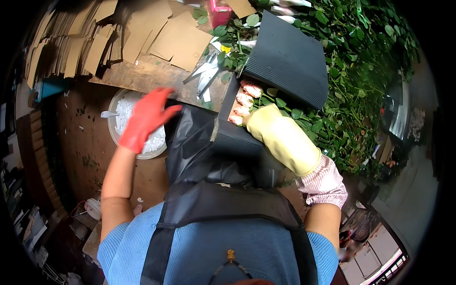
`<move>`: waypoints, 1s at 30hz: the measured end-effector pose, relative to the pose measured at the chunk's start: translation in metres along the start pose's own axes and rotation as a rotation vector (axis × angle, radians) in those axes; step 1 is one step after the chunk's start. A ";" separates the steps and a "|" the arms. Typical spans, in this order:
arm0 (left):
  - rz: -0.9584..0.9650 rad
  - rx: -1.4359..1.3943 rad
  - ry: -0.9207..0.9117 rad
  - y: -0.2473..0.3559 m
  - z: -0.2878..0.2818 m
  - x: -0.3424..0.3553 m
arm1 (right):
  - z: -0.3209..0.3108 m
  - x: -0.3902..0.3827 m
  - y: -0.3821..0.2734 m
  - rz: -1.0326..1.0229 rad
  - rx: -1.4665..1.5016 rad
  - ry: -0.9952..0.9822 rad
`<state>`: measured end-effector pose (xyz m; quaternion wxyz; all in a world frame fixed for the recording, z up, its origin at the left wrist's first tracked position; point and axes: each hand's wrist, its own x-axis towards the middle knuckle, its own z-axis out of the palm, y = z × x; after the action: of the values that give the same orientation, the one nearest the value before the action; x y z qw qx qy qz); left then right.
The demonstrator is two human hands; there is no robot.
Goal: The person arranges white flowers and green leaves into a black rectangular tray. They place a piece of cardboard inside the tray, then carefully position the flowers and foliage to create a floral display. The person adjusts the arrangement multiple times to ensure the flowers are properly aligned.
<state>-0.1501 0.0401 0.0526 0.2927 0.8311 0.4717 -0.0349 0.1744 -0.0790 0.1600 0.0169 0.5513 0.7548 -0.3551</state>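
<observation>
My left hand (149, 116), in a red rubber glove, is open with nothing visible in it. Its fingers stretch toward the worktable, passing above a round tub (113, 124) of white paper pieces. On the right, my right hand (271, 124) wears a yellow rubber glove and rests against a row of pale pink roses (244, 99); its fingers are turned down and hidden. The roses lie between folds of a black corrugated sheet (289, 57), whose upper flap stands raised. Scissors (207, 73) lie on the wooden worktable (128, 76), left of the sheet.
Stacked brown cardboard pieces (156, 35) cover the table's far left. A pink container (219, 13) stands at the back. A large heap of green leafy stems (361, 80) fills the right side. Black apron fabric (190, 142) lies below the table edge.
</observation>
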 end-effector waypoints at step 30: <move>0.255 -0.582 -0.176 0.078 0.105 0.087 | 0.020 0.003 0.013 0.262 0.074 0.285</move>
<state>-0.0162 0.0218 -0.0275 0.5593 0.7589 0.3267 0.0666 0.1766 -0.0856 0.1372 -0.0643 0.6897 0.6578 -0.2957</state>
